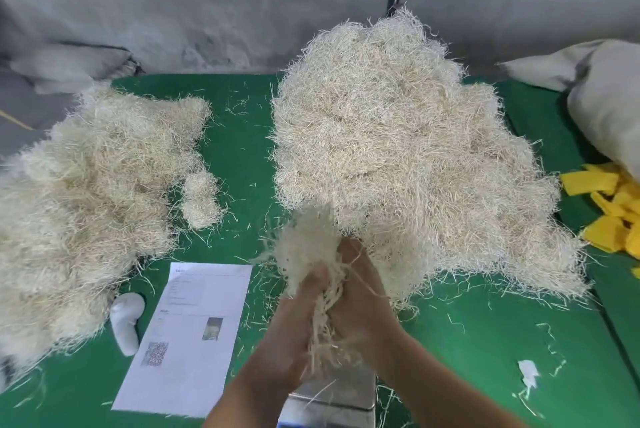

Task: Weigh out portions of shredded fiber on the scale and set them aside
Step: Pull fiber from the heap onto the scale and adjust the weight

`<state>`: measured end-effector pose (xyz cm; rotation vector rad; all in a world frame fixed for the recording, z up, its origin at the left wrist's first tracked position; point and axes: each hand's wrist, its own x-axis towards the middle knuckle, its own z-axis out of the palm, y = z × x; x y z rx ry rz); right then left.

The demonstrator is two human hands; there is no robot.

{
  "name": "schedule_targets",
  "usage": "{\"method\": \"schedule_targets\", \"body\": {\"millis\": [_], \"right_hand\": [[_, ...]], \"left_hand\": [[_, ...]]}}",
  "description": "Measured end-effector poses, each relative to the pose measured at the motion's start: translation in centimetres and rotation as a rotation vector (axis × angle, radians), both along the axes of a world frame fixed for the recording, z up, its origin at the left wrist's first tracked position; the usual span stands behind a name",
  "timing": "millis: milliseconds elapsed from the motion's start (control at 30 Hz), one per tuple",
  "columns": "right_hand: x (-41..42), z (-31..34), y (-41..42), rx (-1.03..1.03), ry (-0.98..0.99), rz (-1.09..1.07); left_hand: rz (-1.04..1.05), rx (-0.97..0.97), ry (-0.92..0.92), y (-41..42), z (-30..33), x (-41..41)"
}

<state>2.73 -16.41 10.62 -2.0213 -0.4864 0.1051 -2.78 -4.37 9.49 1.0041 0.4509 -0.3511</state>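
A large heap of pale shredded fiber (398, 137) rises at centre right on the green table (239, 137). Both hands meet in front of it, over a metal scale pan (343, 396) at the bottom edge. My left hand (294, 320) and my right hand (363, 296) grip one bunch of fiber (308, 247) between them; strands hang down from the hands toward the pan. A broad second pile of fiber (86, 192) covers the left side, with two small clumps (200, 197) beside it.
A printed sheet (194, 334) lies left of the scale, a white sock-like item (126, 320) next to it. Yellow fabric pieces (613, 209) and a grey sack (609, 109) sit at the right edge. Loose strands litter the table. A grey wall stands behind.
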Motion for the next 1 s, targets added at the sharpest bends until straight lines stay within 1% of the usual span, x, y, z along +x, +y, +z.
{"method": "schedule_targets", "body": {"millis": [33,67,100,133,167,200,233,267,300,333,433,467,500,567,633,667,700,733,800,900,933,967,1000], "right_hand": [[-0.2,-1.7,0.4,-0.193,-0.010,0.037],[-0.2,-2.6,0.1,-0.354,0.014,0.082],[0.3,-3.0,-0.2,-0.460,0.098,0.095],[1.3,-3.2,-0.7,-0.509,0.185,0.135],[2.1,-3.0,-1.5,-0.483,0.328,0.217],[2.8,-3.4,-2.2,-0.334,0.475,0.298],[3.3,-3.4,-3.1,-0.157,0.603,0.342],[3.6,-3.6,-3.9,-0.069,0.658,0.369],[3.9,-4.0,-4.8,-0.082,0.630,0.405],[4.1,-4.7,-5.6,-0.154,0.584,0.426],[4.0,-6.9,-7.0,-0.481,0.370,0.451],[4.1,-7.6,-7.2,-0.552,0.304,0.439],[4.4,-8.2,-7.1,-0.565,0.264,0.400],[5.3,-8.5,-7.3,-0.511,0.262,0.291],[6.9,-8.1,-8.2,-0.437,0.349,0.174],[7.9,-7.8,-8.7,-0.435,0.390,0.112],[8.9,-7.7,-9.2,-0.456,0.451,0.026],[9.8,-7.7,-9.7,-0.403,0.536,-0.116],[11.8,-7.8,-10.6,-0.218,0.666,-0.344],[13.4,-6.9,-12.6,0.212,0.922,-0.580],[13.9,-6.6,-13.5,0.340,0.964,-0.669],[14.4,-6.4,-14.2,0.419,0.975,-0.733],[14.7,-6.3,-14.6,0.439,0.954,-0.774]], "left_hand": [[0.025,0.031,0.012,-0.3,-0.9,0.1],[0.048,0.036,0.074,-0.4,-0.7,0.2],[0.065,0.031,0.104,-0.3,-1.1,0.4],[0.101,0.060,0.137,0.0,-1.2,0.5],[0.147,0.103,0.141,0.5,-1.8,0.7],[0.202,0.146,0.132,1.0,-1.5,0.8],[0.243,0.135,0.105,1.5,-1.7,0.9],[0.274,0.106,0.085,2.0,-1.4,1.0],[0.310,0.066,0.060,2.6,-1.1,1.2],[0.333,0.060,0.040,3.2,-0.9,1.5],[0.351,0.128,-0.002,4.7,-0.4,2.6],[0.379,0.152,-0.009,5.2,-0.3,3.0],[0.403,0.160,-0.008,5.5,-0.1,3.4],[0.443,0.156,0.060,6.5,0.2,4.1],[0.444,0.153,0.124,7.7,0.1,4.5],[0.431,0.157,0.146,8.3,-0.2,4.6],[0.419,0.158,0.156,8.8,-0.6,4.8],[0.415,0.173,0.172,9.1,-0.9,4.8],[0.414,0.217,0.213,9.5,-1.9,4.5],[0.394,0.305,0.258,9.8,-3.5,3.6],[0.401,0.327,0.271,10.0,-3.9,3.3],[0.414,0.323,0.279,10.2,-4.3,3.0],[0.425,0.305,0.290,10.5,-4.5,2.6]]}}
